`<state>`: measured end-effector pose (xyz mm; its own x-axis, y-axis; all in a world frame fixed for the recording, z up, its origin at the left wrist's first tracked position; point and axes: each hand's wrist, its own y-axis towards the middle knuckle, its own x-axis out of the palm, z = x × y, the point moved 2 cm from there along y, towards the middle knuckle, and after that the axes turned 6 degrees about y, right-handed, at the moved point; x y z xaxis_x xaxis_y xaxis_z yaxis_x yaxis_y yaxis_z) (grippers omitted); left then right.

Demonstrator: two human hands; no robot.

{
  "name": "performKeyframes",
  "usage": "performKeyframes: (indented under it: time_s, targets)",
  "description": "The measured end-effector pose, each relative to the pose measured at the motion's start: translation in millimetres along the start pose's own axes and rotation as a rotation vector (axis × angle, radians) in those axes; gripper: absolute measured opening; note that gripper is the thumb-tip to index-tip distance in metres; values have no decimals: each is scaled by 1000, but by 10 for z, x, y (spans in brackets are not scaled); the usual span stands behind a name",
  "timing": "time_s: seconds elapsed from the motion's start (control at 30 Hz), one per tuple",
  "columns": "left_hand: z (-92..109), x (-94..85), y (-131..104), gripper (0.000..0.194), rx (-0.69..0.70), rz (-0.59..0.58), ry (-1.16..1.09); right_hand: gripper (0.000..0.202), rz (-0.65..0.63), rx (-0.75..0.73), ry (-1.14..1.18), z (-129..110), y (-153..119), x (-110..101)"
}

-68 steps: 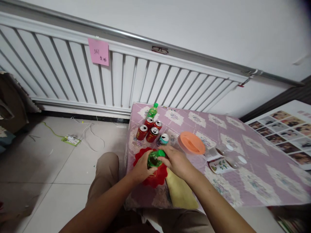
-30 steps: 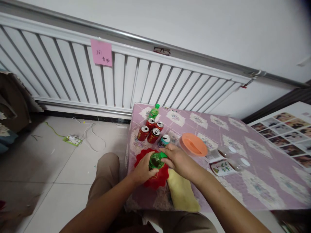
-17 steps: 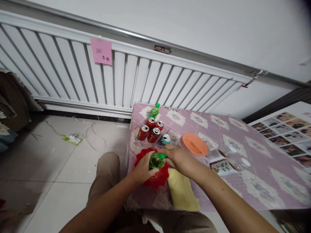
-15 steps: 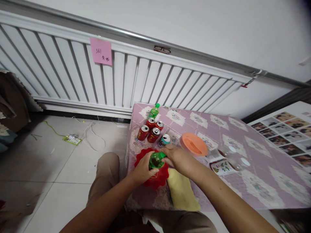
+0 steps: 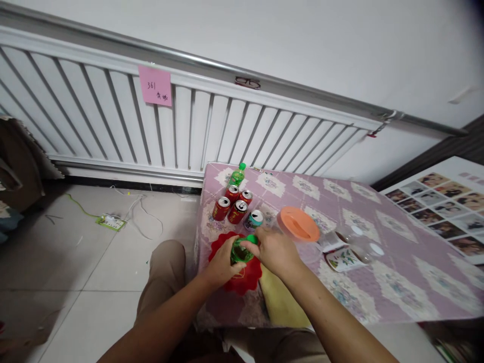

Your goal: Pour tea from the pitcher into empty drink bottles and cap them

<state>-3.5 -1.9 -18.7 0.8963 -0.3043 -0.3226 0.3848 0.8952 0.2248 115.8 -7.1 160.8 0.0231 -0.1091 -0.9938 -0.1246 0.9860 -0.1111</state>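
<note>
A green bottle (image 5: 240,252) is held over a red scalloped mat (image 5: 245,280) near the table's front left. My left hand (image 5: 221,264) wraps round the bottle's body. At its top, my right hand (image 5: 278,252) closes on the green cap (image 5: 251,240), thumb across it. Whether the cap is loose from the neck cannot be told. Under my right forearm lies a folded yellow cloth (image 5: 282,300), partly hidden. Just beyond my hands stand a teal can (image 5: 254,219) and several red cans (image 5: 237,212). Another green bottle (image 5: 237,176) stands upright behind them.
An orange-lidded container (image 5: 298,224) is right of the cans. Two clear bottles with white caps, one with a leaf label (image 5: 344,258), lie farther right. A photo board (image 5: 406,184) leans at the far right. A radiator (image 5: 189,126) runs behind the table.
My right hand has turned about the cap, its thumb now across the top. The left hand keeps its hold on the bottle. The view has shifted slightly.
</note>
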Motion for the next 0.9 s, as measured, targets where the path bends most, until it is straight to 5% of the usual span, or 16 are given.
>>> performKeyframes:
  time_s: [0.17,0.3,0.43,0.67,0.83,0.9]
  targets:
    - [30,-6,-1,78,-5,0,-12,50,108,-187,195,68,-30,21]
    - [81,-25,0,75,-9,0,-3,33,30,-405,293,159,-18,84]
    - [107,-34,3,74,-22,-8,-8,17,-9,-277,156,132,18,92]
    - [44,-12,-2,78,-13,0,-21,34,58,-37,31,-10,-39,55]
    - [49,-18,-7,79,-12,11,-6,51,81,-227,291,116,-75,56]
    - [74,-25,-7,78,-22,7,-14,42,59,-318,376,162,-67,57]
